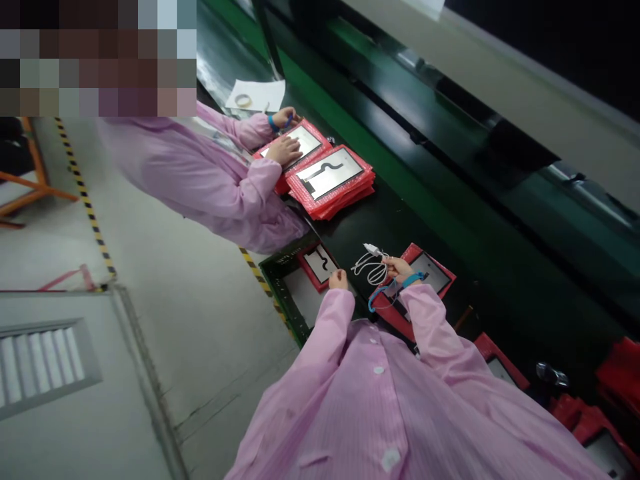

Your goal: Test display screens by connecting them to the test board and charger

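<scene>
The white cable [371, 265] is coiled in loose loops and hangs from the right hand [399, 269], just above the dark bench [400, 220] near its front edge. The fingers [389, 263] of that hand are closed around the top of the coil, and the white plug end sticks up past them toward the far side of the bench. A blue wrist strap [413, 279] circles the right wrist, and its blue cord loops down beside the pink sleeve [435, 327].

The bench is black and glossy and runs diagonally across the view, with a green conveyor frame [350, 100] along its far edge. The floor [150, 280] is pale grey, marked with a yellow-and-black striped line [85, 200].

Under the right hand lies a red tray [440, 270] with a grey panel in it, touching the bench top. The left hand [338, 279] rests at the near edge of the bench, fingers curled against another red tray [320, 265] that holds a panel with a dark S-shaped mark; whether it grips the tray I cannot tell. That tray sits in a dark green crate [280, 280] at the bench's front edge.

Further along the bench a co-worker in a pink coat [200, 180] has both hands on a stack of red trays [330, 177]. A white sheet [257, 95] with a ring of tape on it lies beyond them.
</scene>
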